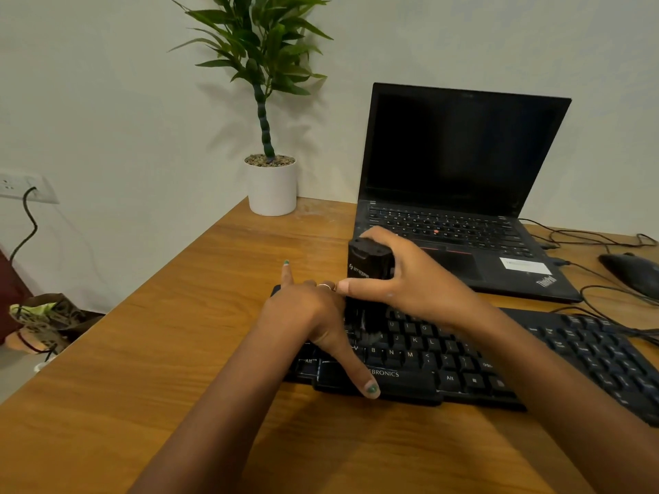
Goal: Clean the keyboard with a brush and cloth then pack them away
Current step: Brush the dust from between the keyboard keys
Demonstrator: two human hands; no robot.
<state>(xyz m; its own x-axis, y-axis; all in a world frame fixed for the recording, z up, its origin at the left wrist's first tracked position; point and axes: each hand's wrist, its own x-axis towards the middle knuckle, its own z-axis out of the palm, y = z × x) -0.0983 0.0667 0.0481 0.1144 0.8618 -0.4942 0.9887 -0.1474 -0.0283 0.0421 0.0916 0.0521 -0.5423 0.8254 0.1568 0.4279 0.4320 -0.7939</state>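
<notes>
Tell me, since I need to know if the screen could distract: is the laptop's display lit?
No, the laptop stands open behind the keyboard, but its screen is entirely dark.

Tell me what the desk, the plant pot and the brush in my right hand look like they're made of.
Desk: wood or wood-look laminate, satin, with visible grain streaks. Plant pot: probably glazed ceramic or plastic; smooth, plain white. Brush in the right hand: black body, likely matte hard plastic with printed logo; bristles blurred.
</notes>
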